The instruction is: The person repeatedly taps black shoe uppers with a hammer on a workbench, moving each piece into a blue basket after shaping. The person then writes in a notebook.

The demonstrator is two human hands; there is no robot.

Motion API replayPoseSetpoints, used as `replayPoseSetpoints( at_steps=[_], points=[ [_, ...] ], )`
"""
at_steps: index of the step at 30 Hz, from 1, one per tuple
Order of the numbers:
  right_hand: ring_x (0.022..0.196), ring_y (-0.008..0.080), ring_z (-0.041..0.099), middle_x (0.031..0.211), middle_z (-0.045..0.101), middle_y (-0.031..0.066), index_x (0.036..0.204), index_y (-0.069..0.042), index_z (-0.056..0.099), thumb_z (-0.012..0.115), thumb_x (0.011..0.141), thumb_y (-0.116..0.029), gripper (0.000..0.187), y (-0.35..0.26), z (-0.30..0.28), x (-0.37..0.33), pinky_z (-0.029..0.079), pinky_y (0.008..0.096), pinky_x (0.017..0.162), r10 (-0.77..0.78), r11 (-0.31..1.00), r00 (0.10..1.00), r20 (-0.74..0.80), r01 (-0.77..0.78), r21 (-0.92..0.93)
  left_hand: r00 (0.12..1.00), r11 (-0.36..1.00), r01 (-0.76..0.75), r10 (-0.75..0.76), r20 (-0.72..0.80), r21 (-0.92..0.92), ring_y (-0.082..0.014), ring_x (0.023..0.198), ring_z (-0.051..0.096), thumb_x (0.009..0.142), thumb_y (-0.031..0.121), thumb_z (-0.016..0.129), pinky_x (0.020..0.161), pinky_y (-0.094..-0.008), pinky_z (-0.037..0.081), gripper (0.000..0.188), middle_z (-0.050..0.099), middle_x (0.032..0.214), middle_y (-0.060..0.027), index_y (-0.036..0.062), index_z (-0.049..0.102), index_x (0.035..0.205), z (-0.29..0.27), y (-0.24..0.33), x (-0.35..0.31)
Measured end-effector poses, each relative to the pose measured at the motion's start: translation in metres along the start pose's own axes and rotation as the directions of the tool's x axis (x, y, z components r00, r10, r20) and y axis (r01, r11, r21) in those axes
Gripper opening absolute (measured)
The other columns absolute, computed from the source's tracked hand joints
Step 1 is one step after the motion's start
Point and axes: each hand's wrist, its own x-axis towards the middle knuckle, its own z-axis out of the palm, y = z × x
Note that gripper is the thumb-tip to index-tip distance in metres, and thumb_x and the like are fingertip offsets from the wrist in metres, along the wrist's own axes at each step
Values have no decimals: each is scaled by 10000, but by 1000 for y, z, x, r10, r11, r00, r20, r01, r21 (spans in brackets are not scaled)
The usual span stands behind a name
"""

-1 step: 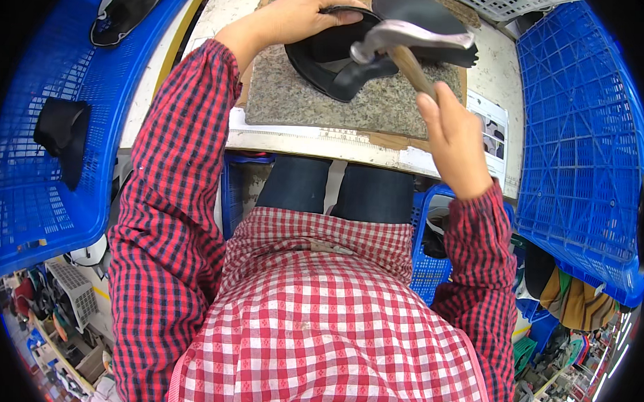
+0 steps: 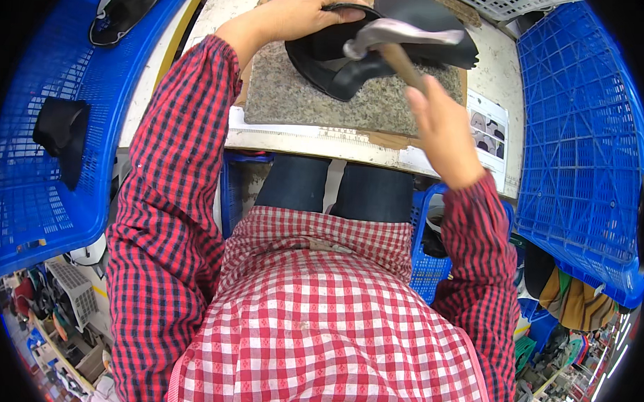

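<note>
The black curved piece (image 2: 340, 85), which looks like leather, is lying on the stone slab (image 2: 297, 104) at the far part of the table (image 2: 500, 76). The left hand (image 2: 300, 14) is pinching its upper rim, with the thumb on the near side. The right hand (image 2: 448, 134) has its fingers closed around the wooden handle of the hammer (image 2: 413, 34), whose metal head is above the piece; whether it touches, I cannot tell. In my judgement, the left fingers are the first worry: they are near the hammer head, so a stroke going too far to the left could hit them. The piece is also bent and uneven, so if the left pinch becomes loose, it could slide on the slab, and the blow would mark the wrong place. A tilted head might also scratch the black surface.
</note>
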Motion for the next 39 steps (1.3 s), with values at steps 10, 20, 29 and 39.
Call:
replayPoseSetpoints(
  at_steps=[10, 20, 29, 39],
  points=[
    [687, 461, 679, 690, 663, 210, 1075, -15, 558, 544, 1064, -378, 364, 15, 12, 14, 543, 534, 626, -106, 987, 988, 114, 118, -105, 999, 999, 35, -35, 9, -34, -336, 1122, 684, 1034, 303, 598, 976, -383, 511, 373, 720, 1224, -191, 75, 676, 1317, -3, 0, 14],
    [702, 476, 680, 726, 681, 243, 1016, -8, 546, 505, 1077, -393, 392, 49, 30, 15, 538, 564, 629, -49, 983, 981, 186, 80, -166, 919, 970, -87, 166, -358, 227, -367, 1023, 699, 952, 282, 653, 922, -408, 533, 359, 741, 1098, -202, 65, 712, 1232, 21, -3, -8],
    [739, 484, 662, 767, 657, 278, 1023, 15, 563, 532, 1069, -403, 422, 49, 40, -18, 512, 536, 643, 23, 998, 991, 136, -31, 63, 626, 783, 377, -609, -487, -494, -372, 896, 737, 921, 70, 701, 701, -404, 583, 492, 683, 1092, -226, 21, 517, 1374, 93, -4, -66],
    [697, 446, 644, 759, 619, 234, 1018, -12, 545, 577, 1063, -313, 306, -11, -60, -43, 490, 476, 585, -106, 983, 989, -101, 120, 138, 955, 431, 178, 140, -260, 885, -413, 800, 720, 799, 140, 608, 743, -513, 572, 202, 717, 815, -244, 14, 760, 839, -53, 138, 59]
  ],
)
